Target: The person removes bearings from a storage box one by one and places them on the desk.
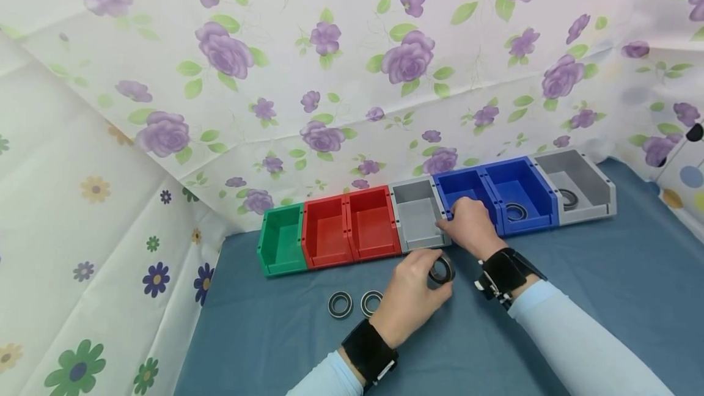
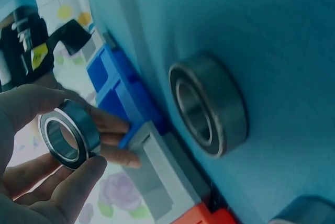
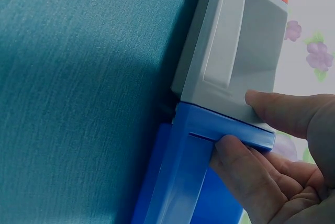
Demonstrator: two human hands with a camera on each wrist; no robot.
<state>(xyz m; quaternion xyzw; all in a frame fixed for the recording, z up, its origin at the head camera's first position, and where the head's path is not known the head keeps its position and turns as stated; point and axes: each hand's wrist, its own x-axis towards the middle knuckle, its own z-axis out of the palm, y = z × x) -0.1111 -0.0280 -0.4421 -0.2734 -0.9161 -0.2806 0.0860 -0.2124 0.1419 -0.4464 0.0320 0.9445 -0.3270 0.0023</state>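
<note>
The left hand [image 1: 412, 298] pinches a ring-shaped bearing [image 2: 70, 134] between thumb and fingers, above the cloth in front of the middle grey bin [image 1: 420, 216]. At the wall between that grey bin and the left blue bin [image 3: 175, 182], the right hand [image 3: 282, 156] has its thumb on the grey side and its fingers on the blue side, gripping the shared edge. Two more bearings [image 1: 340, 305] [image 2: 207, 106] lie flat on the cloth, left of the left hand.
Left of the grey bin stand two red bins [image 1: 374, 225] and a green bin [image 1: 282, 240]. The right blue bin [image 1: 519, 185] and the far-right grey bin [image 1: 583, 182] each hold a bearing. Flowered sheeting rises behind the row.
</note>
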